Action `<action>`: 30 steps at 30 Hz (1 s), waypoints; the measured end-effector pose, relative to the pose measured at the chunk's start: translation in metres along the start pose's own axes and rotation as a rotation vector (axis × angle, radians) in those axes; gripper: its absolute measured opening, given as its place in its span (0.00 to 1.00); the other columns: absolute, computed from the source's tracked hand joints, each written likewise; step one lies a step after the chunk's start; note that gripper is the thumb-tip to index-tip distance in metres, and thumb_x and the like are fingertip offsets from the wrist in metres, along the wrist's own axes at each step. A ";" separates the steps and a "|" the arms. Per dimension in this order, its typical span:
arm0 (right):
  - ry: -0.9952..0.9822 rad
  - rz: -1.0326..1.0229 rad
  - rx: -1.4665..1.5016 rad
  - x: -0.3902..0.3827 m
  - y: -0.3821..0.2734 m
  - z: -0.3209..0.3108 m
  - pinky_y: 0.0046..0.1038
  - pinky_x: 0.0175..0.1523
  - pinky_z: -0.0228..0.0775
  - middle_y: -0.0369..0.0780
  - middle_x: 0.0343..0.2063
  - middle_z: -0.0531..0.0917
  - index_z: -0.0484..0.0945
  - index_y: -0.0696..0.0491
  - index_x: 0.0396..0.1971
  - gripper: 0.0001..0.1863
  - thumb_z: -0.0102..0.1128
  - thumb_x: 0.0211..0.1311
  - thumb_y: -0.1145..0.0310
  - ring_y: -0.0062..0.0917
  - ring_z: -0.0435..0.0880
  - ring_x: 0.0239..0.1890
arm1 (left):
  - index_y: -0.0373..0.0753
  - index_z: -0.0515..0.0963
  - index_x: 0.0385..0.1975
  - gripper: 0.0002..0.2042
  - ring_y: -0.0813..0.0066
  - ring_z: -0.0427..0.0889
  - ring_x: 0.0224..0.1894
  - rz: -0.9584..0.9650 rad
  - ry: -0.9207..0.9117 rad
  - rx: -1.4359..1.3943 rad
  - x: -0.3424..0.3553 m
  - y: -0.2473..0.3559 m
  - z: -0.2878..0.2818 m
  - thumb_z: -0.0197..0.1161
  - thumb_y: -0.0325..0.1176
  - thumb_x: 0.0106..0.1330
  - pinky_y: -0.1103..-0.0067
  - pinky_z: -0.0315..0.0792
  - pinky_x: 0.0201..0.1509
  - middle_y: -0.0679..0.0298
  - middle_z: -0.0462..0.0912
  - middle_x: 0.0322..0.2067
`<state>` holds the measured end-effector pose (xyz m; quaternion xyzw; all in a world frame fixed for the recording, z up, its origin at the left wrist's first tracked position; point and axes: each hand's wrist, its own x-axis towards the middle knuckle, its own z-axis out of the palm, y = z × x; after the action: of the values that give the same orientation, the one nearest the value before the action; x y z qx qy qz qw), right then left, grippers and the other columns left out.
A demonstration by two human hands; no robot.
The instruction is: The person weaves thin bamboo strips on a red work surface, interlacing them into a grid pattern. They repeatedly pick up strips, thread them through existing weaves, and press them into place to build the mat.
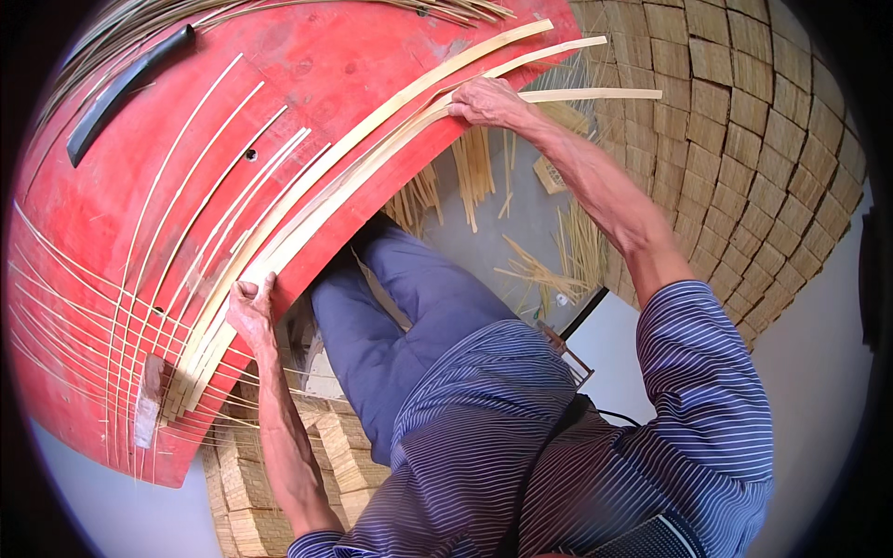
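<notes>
Several wide, pale bamboo strips (321, 197) run lengthwise along the near edge of a red tabletop (326, 56). My right hand (488, 102) is closed around the strips toward their far right ends, which stick out past it. Lower down, my left hand (251, 312) pinches the near strip, thumb up along its edge. Thin bamboo splints (191, 172) lie alongside the wide ones. Other thin splints (70, 270) cross over and under them at the lower left in an open weave. A worn block (149, 400) rests on this crossing.
A black curved tool (130, 93) and a bundle of thin splints (102, 51) lie on the table's far side. Stacked bamboo bundles (735, 121) rise at the right, more bundles (251, 502) below. Loose splints (544, 270) litter the grey floor beside my legs.
</notes>
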<state>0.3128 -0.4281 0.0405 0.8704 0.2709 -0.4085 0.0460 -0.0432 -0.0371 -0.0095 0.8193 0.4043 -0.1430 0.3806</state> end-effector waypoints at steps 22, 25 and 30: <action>-0.106 -0.097 0.060 0.023 0.005 -0.002 0.48 0.40 0.76 0.47 0.27 0.85 0.82 0.53 0.27 0.09 0.55 0.58 0.66 0.46 0.85 0.35 | 0.38 0.69 0.17 0.21 0.81 0.62 0.21 -0.067 -0.004 -0.002 0.000 0.003 0.001 0.78 0.37 0.55 0.79 0.62 0.24 0.71 0.68 0.16; -0.164 -0.104 0.091 0.027 0.008 -0.007 0.48 0.40 0.75 0.46 0.27 0.85 0.82 0.54 0.28 0.10 0.55 0.58 0.66 0.46 0.85 0.35 | 0.37 0.68 0.18 0.21 0.81 0.61 0.22 -0.143 -0.033 0.065 0.002 -0.005 0.002 0.79 0.37 0.53 0.80 0.62 0.26 0.72 0.66 0.17; -0.143 -0.129 0.084 0.032 0.015 -0.001 0.47 0.39 0.75 0.48 0.26 0.85 0.82 0.56 0.28 0.10 0.54 0.57 0.67 0.46 0.85 0.34 | 0.38 0.70 0.18 0.20 0.83 0.63 0.19 -0.073 -0.011 0.038 0.001 0.001 0.003 0.78 0.39 0.56 0.80 0.61 0.22 0.71 0.68 0.15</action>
<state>0.3375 -0.4267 0.0156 0.8210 0.3050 -0.4826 0.0021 -0.0410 -0.0388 -0.0113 0.8102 0.4291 -0.1689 0.3619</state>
